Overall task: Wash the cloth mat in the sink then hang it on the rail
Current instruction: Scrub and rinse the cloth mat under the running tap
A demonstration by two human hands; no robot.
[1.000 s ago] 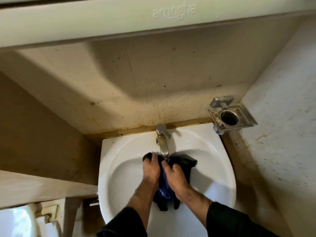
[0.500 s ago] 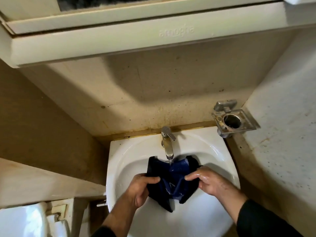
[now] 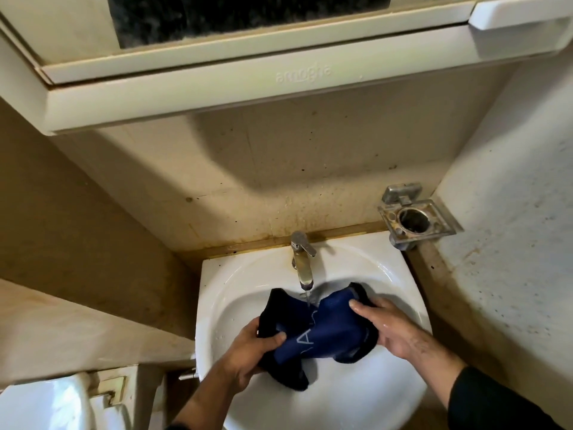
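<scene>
Blue cloth mat [image 3: 322,333] spread under the tap [image 3: 302,262], clenched by left hand [image 3: 248,352] and right hand [image 3: 383,327].

1 head view, looking steeply down, close over sink [image 3: 400,274]; wall cabinet [image 3: 217,88] overhead.

Counts, head view:
- White ceramic sink [image 3: 366,405], lower centre: one.
- Chrome single-lever tap [image 3: 302,259], running: one.
- Dark blue cloth mat with black edging [image 3: 325,333]: one.
- Bare hands: two, left [image 3: 245,352], right [image 3: 387,330].
- Square metal wall holder with round opening [image 3: 418,220], right: one.
- Cream mirror cabinet [image 3: 248,82], top: one.
</scene>
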